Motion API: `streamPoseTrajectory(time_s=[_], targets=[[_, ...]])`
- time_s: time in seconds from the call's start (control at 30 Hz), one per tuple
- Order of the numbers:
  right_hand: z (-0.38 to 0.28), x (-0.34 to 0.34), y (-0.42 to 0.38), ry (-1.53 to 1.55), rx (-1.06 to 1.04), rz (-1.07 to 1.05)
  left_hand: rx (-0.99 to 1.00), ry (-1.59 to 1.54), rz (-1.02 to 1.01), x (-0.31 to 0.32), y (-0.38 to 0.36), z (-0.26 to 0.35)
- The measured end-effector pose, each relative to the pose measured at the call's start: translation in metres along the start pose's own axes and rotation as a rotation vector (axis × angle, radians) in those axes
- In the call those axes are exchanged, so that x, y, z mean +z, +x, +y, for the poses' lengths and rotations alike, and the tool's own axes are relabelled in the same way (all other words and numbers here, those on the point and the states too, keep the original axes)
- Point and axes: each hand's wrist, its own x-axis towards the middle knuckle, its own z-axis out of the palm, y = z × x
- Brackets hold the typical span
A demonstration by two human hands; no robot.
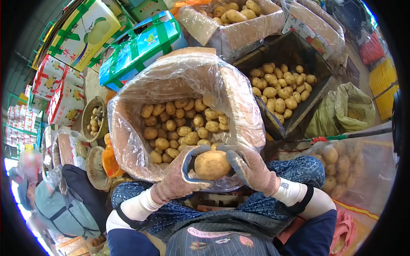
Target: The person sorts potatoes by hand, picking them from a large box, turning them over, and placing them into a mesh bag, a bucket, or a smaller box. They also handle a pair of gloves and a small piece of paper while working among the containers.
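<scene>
A large pale-brown potato (212, 165) is held over my lap, at the near side of a plastic-lined carton (121, 128). My left hand (181, 173), in a brown and blue-grey glove, curls round the potato's left side with the thumb beneath. On its right side, the gloved fingers of my right hand (252, 168) press against it. Many smaller potatoes (183, 128) lie inside the carton just beyond my hands. Both palms are partly hidden by the potato and the gloves.
A dark wooden bin (305, 113) of small potatoes stands right of the carton. Behind are another potato-filled box (252, 34) and a blue-green carton (141, 49). At left are two round baskets (96, 168) and a co-worker (68, 205). A clear bag of potatoes (341, 166) lies right.
</scene>
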Motion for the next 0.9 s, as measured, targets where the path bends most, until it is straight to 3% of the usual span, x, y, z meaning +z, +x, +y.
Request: streamPoseTrajectory(time_s=[0.27,0.43,0.6,0.67,0.77,0.9], targets=[[-0.004,0.007,0.002,-0.111,-0.112,-0.083,0.177,0.252,0.08,0.009,0.002,0.005],[-0.005,0.009,0.002,-0.152,-0.177,-0.111,0.151,0.247,0.076,0.009,-0.001,0.0],[-0.004,0.002,0.009,0.08,0.057,-0.131,0.144,0.158,0.055,0.008,-0.001,0.0],[0.001,0.006,0.01,0.035,-0.024,-0.096,0.146,0.176,0.043,0.004,0.0,0.002],[-0.009,0.003,0.012,0.042,0.214,-0.08,0.106,0.166,0.071,-0.013,-0.004,0.007],[-0.017,0.0,0.014,0.345,0.331,-0.058,-0.014,0.141,0.402,-0.071,-0.046,0.022]])
